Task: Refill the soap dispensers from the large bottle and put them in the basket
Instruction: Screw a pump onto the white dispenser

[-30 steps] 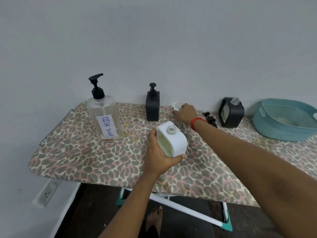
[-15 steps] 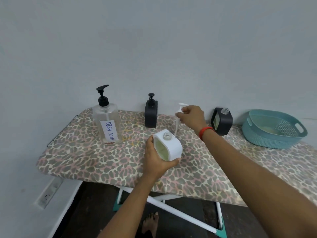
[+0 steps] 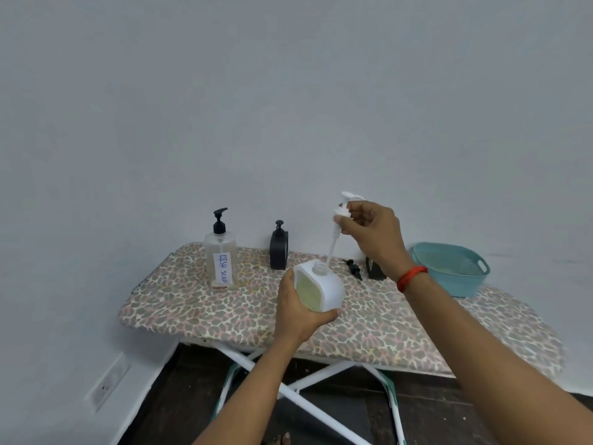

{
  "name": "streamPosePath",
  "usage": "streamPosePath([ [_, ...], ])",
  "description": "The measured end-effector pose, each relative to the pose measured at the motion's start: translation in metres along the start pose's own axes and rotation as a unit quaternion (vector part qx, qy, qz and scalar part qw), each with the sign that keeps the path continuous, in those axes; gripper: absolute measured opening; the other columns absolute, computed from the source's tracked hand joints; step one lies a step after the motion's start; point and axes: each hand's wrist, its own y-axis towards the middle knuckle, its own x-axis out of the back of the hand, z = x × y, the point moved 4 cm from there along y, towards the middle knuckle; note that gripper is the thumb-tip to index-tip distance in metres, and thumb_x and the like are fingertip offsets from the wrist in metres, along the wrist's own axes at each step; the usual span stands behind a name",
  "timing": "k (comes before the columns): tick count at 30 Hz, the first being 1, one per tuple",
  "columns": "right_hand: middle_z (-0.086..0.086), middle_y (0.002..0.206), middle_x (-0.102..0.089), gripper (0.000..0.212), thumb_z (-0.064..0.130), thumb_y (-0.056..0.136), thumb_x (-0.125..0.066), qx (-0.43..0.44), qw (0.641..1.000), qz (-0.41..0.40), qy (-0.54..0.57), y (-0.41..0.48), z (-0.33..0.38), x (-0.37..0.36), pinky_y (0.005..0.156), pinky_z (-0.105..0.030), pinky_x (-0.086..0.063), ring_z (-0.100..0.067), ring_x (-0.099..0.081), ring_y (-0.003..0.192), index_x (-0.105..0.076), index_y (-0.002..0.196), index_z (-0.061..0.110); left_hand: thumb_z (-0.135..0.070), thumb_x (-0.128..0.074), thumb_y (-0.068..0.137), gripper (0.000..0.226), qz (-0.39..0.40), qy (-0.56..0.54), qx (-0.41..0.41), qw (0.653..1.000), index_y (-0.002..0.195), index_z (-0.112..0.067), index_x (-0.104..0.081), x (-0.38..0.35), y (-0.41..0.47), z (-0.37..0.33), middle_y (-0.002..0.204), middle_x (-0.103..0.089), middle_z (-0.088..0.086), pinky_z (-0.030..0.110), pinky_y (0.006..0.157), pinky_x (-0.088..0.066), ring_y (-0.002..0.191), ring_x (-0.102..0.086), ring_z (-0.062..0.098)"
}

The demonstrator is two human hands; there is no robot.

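Note:
My left hand (image 3: 298, 311) grips a white square soap dispenser (image 3: 324, 285) with yellowish soap inside and an open neck, held over the board. Above it, my right hand (image 3: 373, 232) pinches the white pump head (image 3: 340, 213); its tube hangs down with the tip at the dispenser's neck. The large clear bottle labelled DISH SOAP (image 3: 220, 256), with a black pump, stands at the back left. A black dispenser (image 3: 278, 250) with its pump on stands to its right. A second black dispenser (image 3: 375, 271) is mostly hidden behind my right wrist. The teal basket (image 3: 449, 268) sits at the right.
A loose black pump (image 3: 353, 268) lies on the leopard-print ironing board (image 3: 224, 313) next to the hidden black dispenser. The board stands against a grey wall on white crossed legs. A wall socket (image 3: 107, 383) is low on the left.
My right hand picked the white pump up from the board's back edge and lifted it over the white dispenser. The camera has tilted upward.

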Motion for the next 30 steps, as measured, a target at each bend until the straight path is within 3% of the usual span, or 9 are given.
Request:
streamPosePath([
  [4, 0.003, 0.09, -0.079, 0.014, 0.021, 0.085, -0.082, 0.029, 1.0, -0.007, 0.003, -0.013, 0.031, 0.015, 0.086, -0.05, -0.061, -0.023, -0.075, 0.09, -0.075, 0.09, 0.032, -0.062, -0.092, 0.043, 0.131, 0.005, -0.005, -0.035, 0.999, 0.152, -0.025, -0.03, 0.011, -0.014, -0.033, 0.147, -0.044, -0.006, 0.048, 0.107, -0.048, 0.133, -0.046, 0.019],
  [9, 0.005, 0.092, -0.08, 0.013, 0.024, 0.085, -0.082, 0.07, 0.997, -0.026, 0.013, -0.017, 0.07, 0.035, 0.087, -0.049, -0.061, -0.022, -0.076, 0.09, -0.077, 0.096, 0.029, -0.058, -0.095, 0.043, 0.124, -0.004, -0.001, -0.06, 0.998, 0.147, -0.027, -0.034, 0.021, -0.025, -0.057, 0.14, -0.047, -0.009, 0.045, 0.103, -0.05, 0.125, -0.049, 0.017],
  [14, 0.002, 0.092, -0.079, 0.013, 0.024, 0.085, -0.082, 0.066, 0.998, -0.006, -0.002, -0.027, 0.078, 0.036, 0.087, -0.05, -0.061, -0.024, -0.075, 0.09, -0.078, 0.098, 0.025, -0.056, -0.096, 0.044, 0.127, 0.001, -0.008, -0.081, 0.997, 0.15, -0.025, -0.032, 0.026, -0.033, -0.079, 0.145, -0.045, -0.008, 0.046, 0.107, -0.048, 0.13, -0.047, 0.016],
  [17, 0.007, 0.093, -0.079, 0.014, 0.024, 0.085, -0.083, 0.052, 0.998, 0.024, -0.018, -0.04, 0.072, 0.027, 0.088, -0.039, -0.061, -0.011, -0.075, 0.089, -0.078, 0.098, 0.024, -0.059, -0.095, 0.044, 0.126, 0.001, -0.022, -0.098, 0.995, 0.149, -0.027, -0.034, 0.029, -0.036, -0.096, 0.144, -0.046, -0.011, 0.044, 0.107, -0.049, 0.13, -0.048, 0.013],
  [22, 0.015, 0.096, -0.078, 0.017, 0.028, 0.085, -0.083, 0.071, 0.997, 0.017, -0.027, -0.046, 0.084, 0.033, 0.076, -0.015, -0.052, 0.0, -0.071, 0.086, -0.08, 0.101, 0.023, -0.065, -0.093, 0.043, 0.117, -0.013, -0.033, -0.122, 0.992, 0.141, -0.033, -0.039, 0.039, -0.037, -0.117, 0.136, -0.05, -0.016, 0.04, 0.101, -0.053, 0.124, -0.052, 0.01],
  [27, 0.035, 0.084, -0.071, 0.013, 0.026, 0.086, -0.082, 0.076, 0.994, 0.059, -0.046, -0.052, 0.096, 0.031, 0.062, -0.009, -0.048, 0.009, -0.065, 0.07, -0.076, 0.09, 0.037, -0.062, -0.095, 0.044, 0.12, -0.023, -0.04, -0.137, 0.99, 0.145, -0.026, -0.04, 0.049, -0.036, -0.138, 0.137, -0.053, -0.01, 0.044, 0.1, -0.054, 0.125, -0.053, 0.015],
  [30, 0.025, 0.088, -0.076, 0.012, 0.027, 0.087, -0.081, 0.076, 0.995, 0.061, -0.026, -0.056, 0.099, 0.031, 0.069, -0.019, -0.051, 0.006, -0.065, 0.072, -0.079, 0.095, 0.035, -0.063, -0.093, 0.045, 0.122, -0.029, -0.039, -0.142, 0.989, 0.147, -0.026, -0.038, 0.052, -0.037, -0.149, 0.14, -0.051, -0.011, 0.042, 0.101, -0.053, 0.126, -0.052, 0.014],
])
